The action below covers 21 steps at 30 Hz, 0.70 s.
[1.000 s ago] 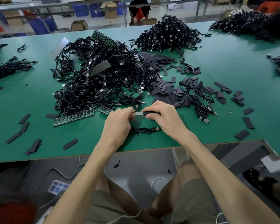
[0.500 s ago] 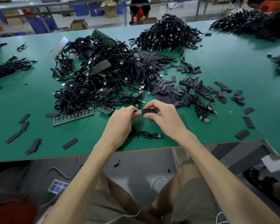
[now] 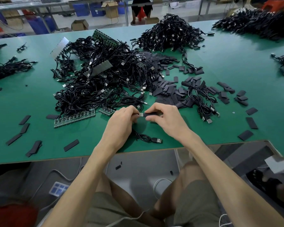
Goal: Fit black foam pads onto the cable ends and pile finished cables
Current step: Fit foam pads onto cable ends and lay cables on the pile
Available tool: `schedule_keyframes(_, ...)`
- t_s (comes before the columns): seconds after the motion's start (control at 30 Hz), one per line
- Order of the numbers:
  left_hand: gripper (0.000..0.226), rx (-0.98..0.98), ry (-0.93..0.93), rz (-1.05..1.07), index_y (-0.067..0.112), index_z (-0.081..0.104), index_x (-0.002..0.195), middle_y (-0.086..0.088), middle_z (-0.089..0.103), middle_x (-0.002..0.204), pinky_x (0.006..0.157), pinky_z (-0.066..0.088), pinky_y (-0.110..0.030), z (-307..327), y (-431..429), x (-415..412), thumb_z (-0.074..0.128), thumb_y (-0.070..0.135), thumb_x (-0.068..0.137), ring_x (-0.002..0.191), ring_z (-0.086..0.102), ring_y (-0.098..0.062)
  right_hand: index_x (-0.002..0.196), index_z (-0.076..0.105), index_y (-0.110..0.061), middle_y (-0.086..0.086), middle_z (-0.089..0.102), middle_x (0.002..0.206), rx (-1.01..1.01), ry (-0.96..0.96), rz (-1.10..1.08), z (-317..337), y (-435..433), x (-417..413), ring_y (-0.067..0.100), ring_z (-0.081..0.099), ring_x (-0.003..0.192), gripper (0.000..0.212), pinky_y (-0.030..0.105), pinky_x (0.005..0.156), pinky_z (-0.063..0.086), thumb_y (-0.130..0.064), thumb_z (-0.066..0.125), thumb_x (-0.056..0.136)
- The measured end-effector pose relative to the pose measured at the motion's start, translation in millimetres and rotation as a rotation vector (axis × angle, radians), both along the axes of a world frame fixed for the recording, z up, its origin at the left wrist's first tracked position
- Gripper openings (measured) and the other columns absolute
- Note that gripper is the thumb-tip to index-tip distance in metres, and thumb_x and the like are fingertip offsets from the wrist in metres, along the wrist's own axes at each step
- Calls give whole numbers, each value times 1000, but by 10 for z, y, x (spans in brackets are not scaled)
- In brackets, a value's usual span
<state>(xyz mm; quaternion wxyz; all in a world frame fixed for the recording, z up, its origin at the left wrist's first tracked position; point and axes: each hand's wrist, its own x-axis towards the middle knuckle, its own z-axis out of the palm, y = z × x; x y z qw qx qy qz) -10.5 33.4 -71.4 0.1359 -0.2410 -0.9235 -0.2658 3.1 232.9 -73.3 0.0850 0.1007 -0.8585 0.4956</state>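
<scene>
My left hand (image 3: 121, 122) pinches the silvery end (image 3: 141, 114) of a black cable just above the green table (image 3: 220, 63). My right hand (image 3: 164, 118) pinches a black foam pad (image 3: 152, 114) whose left end meets that cable end. The rest of the cable lies below my hands, with its USB plug (image 3: 156, 140) near the table's front edge. A big tangle of black cables (image 3: 102, 79) lies beyond my left hand. Loose foam pads (image 3: 167, 90) are heaped beyond my right hand. A tall cable pile (image 3: 169, 35) sits at the back.
Green circuit board strips (image 3: 74, 118) lie left of my hands. Stray pads (image 3: 25, 128) dot the left and right front of the table. Some cables with USB plugs (image 3: 203, 105) lie right of my right hand. More cable piles (image 3: 259, 25) sit far right and far left.
Both hands lifted slightly and drew away from the front edge with the cable end and pad between them. The cable's loose USB plug slid a little to the right.
</scene>
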Motion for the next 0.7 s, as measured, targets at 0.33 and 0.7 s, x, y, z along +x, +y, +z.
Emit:
schedule_keyframes(0.33,8,8,26,-5,18,58,95,5,62,82,73,41,-37,26,-8,15,55,17,103,80,51,-21,94,77,-17,-14,72,80,8,29,6,24,-26,2,5,65,73,8,19,72,51,-16,80,87)
schedule_keyframes(0.7,12,-37,31,-35,12,60,97,17,49,81,72,31,-31,73,17,71,50,9,104,78,42,-14,99,72,-20,-5,71,71,4,76,21,54,-54,54,5,68,68,5,14,73,50,-20,68,98)
